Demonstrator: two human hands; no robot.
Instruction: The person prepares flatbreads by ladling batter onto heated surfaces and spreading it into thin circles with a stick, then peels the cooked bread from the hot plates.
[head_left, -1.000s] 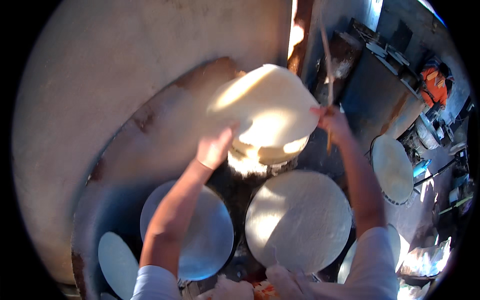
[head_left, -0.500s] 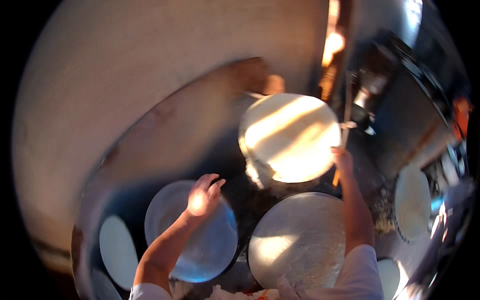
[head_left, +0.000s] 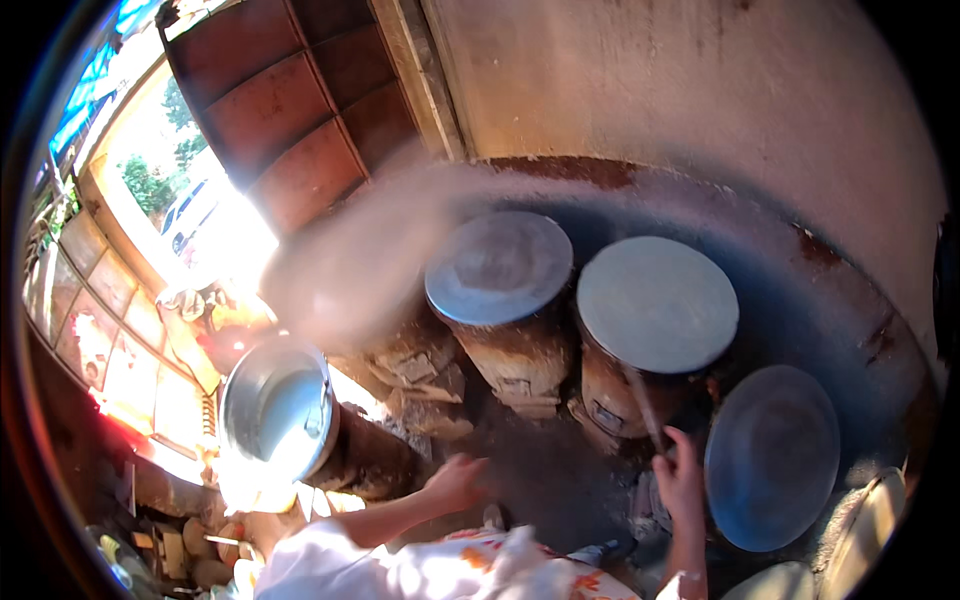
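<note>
My left hand (head_left: 457, 482), blurred at the fingertips, reaches into the low middle, fingers loosely apart and holding nothing visible. My right hand (head_left: 678, 462) is closed around a thin stick (head_left: 646, 408), whose far end slants up toward a round, pale-coated griddle (head_left: 658, 295) on a rusty drum. Left of it stands a bare metal griddle (head_left: 498, 262) on another drum. A further round plate (head_left: 770, 450) is right of my right hand. A pale haze hides the top of the drum (head_left: 400, 365) behind these to the left.
A metal pot (head_left: 275, 405) of whitish liquid tops a drum at left. A sunlit doorway (head_left: 170, 170) and red metal door (head_left: 280, 110) are at the back left. A curved rusty rim (head_left: 820, 250) backs the griddles. Stacked wood (head_left: 175, 550) lies lower left.
The view has swung to the doorway and other drums. My right hand, earlier at a pale round sheet, now holds just the stick, lower down. My left hand has moved lower.
</note>
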